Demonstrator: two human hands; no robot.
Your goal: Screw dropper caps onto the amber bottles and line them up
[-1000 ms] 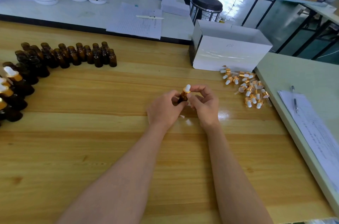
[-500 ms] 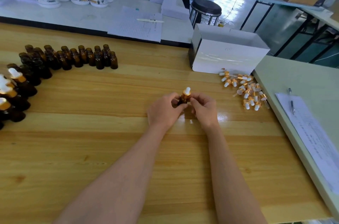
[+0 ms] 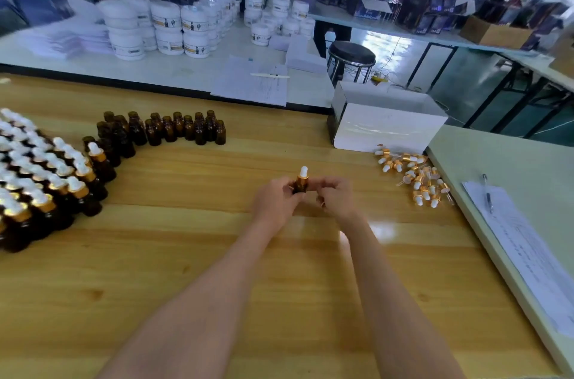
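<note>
In the middle of the wooden table (image 3: pixel 186 254), my left hand (image 3: pixel 273 204) grips a small amber bottle (image 3: pixel 300 187) that stands upright with a white-and-gold dropper cap (image 3: pixel 303 174) on top. My right hand (image 3: pixel 337 196) is at the bottle's right side, its curled fingertips at the gold collar. Capped bottles (image 3: pixel 46 186) stand in packed rows at the far left. Behind them is a cluster of uncapped amber bottles (image 3: pixel 174 130). A pile of loose dropper caps (image 3: pixel 416 176) lies to the right of my hands.
A white open box (image 3: pixel 388 127) stands behind the cap pile. A pale green table (image 3: pixel 497 161) abuts on the right, carrying a sheet of paper (image 3: pixel 528 254) and a pen (image 3: pixel 487 192). White jars and papers fill the bench beyond the table.
The bottle has gone from tilted to upright between my hands. My head has lifted and turned left, bringing more of the capped rows into view. My hands stay at the table's middle.
</note>
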